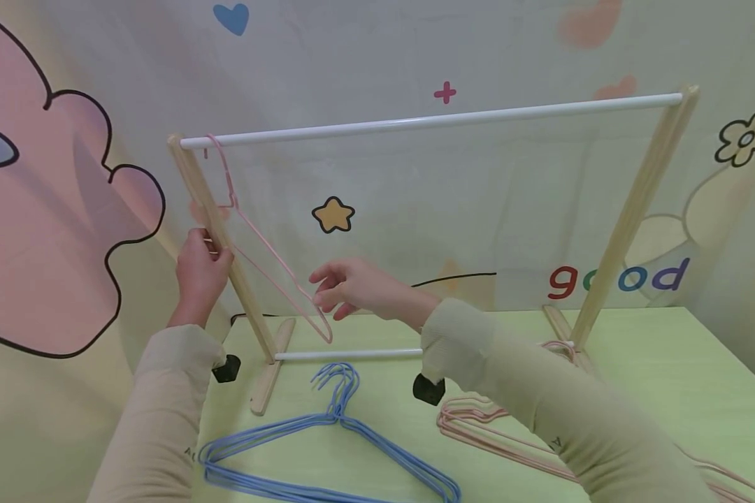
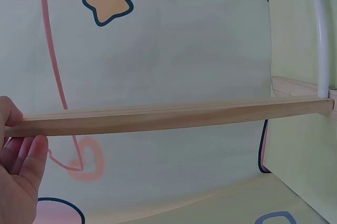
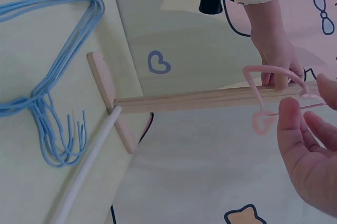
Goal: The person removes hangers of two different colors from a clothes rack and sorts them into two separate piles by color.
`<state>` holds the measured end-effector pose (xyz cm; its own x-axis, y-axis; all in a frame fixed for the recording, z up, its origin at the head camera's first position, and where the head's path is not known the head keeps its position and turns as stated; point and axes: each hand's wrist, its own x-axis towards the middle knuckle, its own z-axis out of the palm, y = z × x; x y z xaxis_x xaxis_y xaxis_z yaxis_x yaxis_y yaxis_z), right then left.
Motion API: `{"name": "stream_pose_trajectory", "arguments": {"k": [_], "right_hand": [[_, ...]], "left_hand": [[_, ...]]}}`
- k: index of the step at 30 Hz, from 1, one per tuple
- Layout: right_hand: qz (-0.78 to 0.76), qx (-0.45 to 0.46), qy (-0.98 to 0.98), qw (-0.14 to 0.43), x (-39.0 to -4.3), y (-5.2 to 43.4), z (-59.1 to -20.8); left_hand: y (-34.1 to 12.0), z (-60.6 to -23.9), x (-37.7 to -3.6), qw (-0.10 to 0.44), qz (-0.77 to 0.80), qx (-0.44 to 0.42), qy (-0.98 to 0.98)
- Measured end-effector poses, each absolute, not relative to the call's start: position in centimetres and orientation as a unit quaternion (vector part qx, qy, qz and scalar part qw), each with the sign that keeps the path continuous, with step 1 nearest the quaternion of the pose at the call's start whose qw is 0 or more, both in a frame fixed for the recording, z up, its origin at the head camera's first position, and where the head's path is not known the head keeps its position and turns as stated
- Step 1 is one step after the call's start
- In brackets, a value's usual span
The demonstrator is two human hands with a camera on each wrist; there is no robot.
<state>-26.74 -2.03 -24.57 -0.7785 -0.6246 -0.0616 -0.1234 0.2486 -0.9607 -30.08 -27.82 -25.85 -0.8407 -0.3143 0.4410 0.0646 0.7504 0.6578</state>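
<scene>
The left hand is curled round the left wooden post of the rack, about halfway up, gripping it. The right hand hovers just beside the lower corner of the hanging pink hanger with its fingers loosely spread; whether a fingertip touches the wire cannot be told.

The rack stands on the green table: 2 slanted wooden posts joined by a white top bar and a thin white bottom bar. The pink hanger hangs by its hook from the far left end of the top bar, close against the left post, tilted.

On the table in front of the rack lies a bundle of blue hangers, hooks pointing toward the bottom bar. A stack of pink hangers lies by the foot of the right post, partly under the right sleeve.
</scene>
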Motion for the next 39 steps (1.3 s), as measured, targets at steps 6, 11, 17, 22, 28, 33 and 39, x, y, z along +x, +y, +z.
{"name": "stream_pose_trajectory", "arguments": {"k": [6,11,17,22,28,33,39], "right_hand": [[-0.571,-0.233,0.744,0.256,-27.0,-2.9,-24.5],[-0.576,-0.21,0.743,0.27,-27.0,-3.6,-24.5],[-0.577,-0.183,0.748,0.274,-26.7,-4.9,-24.7],[-0.588,-0.182,0.735,0.286,-26.1,-5.9,-24.8],[-0.604,-0.172,0.721,0.292,-26.0,-6.2,-24.7],[-0.604,-0.175,0.723,0.285,-26.1,-5.8,-24.3],[-0.599,-0.193,0.736,0.249,-26.1,-4.6,-23.0]], "left_hand": [[-27.9,-25.9,-30.1,0.275,-0.347,0.068,-0.894],[-28.0,-25.9,-30.2,0.274,-0.348,0.067,-0.894],[-28.0,-25.9,-30.2,0.271,-0.349,0.069,-0.894],[-28.0,-25.9,-30.2,0.269,-0.349,0.071,-0.895],[-28.0,-25.9,-30.1,0.272,-0.346,0.069,-0.895],[-27.9,-25.9,-30.1,0.275,-0.345,0.068,-0.895],[-27.9,-25.8,-30.1,0.275,-0.343,0.067,-0.895]]}}
